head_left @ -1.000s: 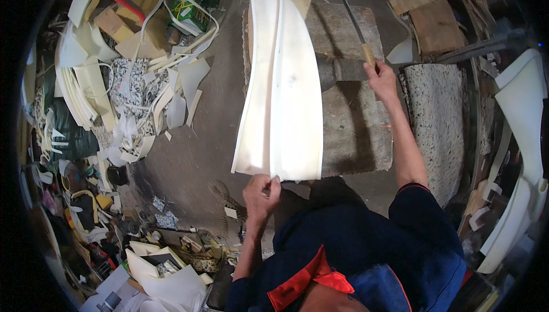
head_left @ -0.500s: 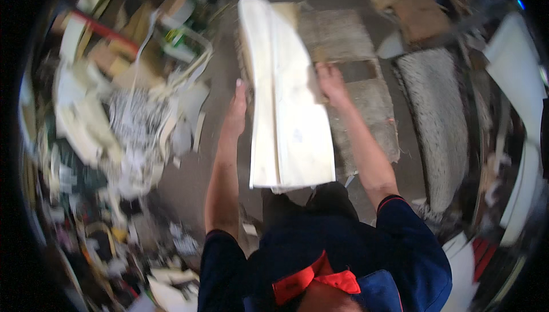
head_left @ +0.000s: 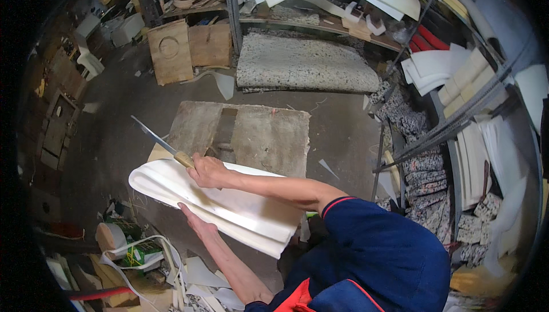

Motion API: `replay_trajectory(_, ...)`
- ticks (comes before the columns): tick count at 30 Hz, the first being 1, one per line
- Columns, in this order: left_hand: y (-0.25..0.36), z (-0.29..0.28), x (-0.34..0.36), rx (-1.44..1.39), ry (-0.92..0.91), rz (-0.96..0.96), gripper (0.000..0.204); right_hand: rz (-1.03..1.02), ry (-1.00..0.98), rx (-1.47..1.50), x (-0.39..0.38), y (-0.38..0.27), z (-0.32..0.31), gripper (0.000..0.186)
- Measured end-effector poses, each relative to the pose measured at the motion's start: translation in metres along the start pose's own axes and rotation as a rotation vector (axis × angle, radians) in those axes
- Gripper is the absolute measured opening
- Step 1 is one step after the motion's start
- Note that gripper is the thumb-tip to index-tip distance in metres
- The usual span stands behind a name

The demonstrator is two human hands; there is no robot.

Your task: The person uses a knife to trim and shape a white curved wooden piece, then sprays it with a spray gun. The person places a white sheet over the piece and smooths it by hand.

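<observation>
Cream-white foam sheet [head_left: 223, 206], tan-handled knife [head_left: 163, 143], grey-brown wooden bench [head_left: 251, 137], speckled grey foam slab [head_left: 303, 63], navy sleeve [head_left: 366, 243]

The foam sheet [head_left: 223, 206] is a long, cream-white slab, folded or doubled so two layers show along its near edge. It lies slanted, its rounded end pointing left and its squared end low toward the person's body. Its upper part rests on the worn wooden surface [head_left: 269, 137], the rest hangs out past the edge. The knife [head_left: 163, 142] has a long, thin, straight blade and a pale wooden handle; the blade points up and left, clear of the foam, though whether its heel touches the sheet is hard to tell.
</observation>
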State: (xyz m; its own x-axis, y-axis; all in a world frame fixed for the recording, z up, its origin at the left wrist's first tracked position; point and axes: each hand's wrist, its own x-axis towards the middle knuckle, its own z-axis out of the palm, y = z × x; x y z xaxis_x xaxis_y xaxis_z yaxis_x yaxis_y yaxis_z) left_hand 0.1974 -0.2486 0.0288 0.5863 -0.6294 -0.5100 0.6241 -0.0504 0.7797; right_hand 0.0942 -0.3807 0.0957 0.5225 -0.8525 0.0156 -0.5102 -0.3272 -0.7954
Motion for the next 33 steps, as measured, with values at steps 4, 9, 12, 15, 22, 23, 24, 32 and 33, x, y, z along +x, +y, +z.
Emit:
replay_trajectory(4, 0.036, 0.003, -0.021, 0.047, -0.225, 0.051, 0.073, 0.14, 0.099, 0.037, -0.039, -0.031, -0.023, 0.048)
replay_trajectory(9, 0.087, 0.006, -0.006, 0.511, -0.397, 0.269, 0.061, 0.231, 0.372, 0.197, -0.099, -0.022, -0.031, 0.05)
replay_trajectory(12, 0.116, 0.03, 0.005, 0.962, -0.419, 0.477, 0.076, 0.316, 0.479, 0.503, -0.13, -0.019, -0.005, 0.049)
replay_trajectory(15, 0.123, 0.057, 0.008, 1.324, -0.568, 0.517, 0.085, 0.316, 0.605, 0.68, -0.166, -0.024, 0.038, 0.045)
replay_trajectory(22, 0.091, 0.112, 0.039, 1.744, -0.825, 0.57, 0.088, 0.331, 0.726, 1.034, -0.173, -0.058, 0.138, 0.037)
replay_trajectory(23, 0.086, 0.119, 0.049, 1.782, -0.891, 0.564, 0.087, 0.302, 0.726, 1.034, -0.166, -0.059, 0.147, 0.031)
replay_trajectory(24, 0.082, 0.124, 0.059, 1.83, -0.948, 0.553, 0.087, 0.356, 0.718, 1.068, -0.157, -0.062, 0.156, 0.03)
replay_trajectory(32, 0.05, 0.115, 0.126, 2.039, -1.193, 0.597, 0.081, 0.503, 0.835, 1.089, -0.093, -0.066, 0.226, 0.033)
replay_trajectory(33, 0.049, 0.11, 0.133, 1.984, -1.224, 0.612, 0.075, 0.572, 0.805, 1.078, -0.093, -0.063, 0.229, 0.033)
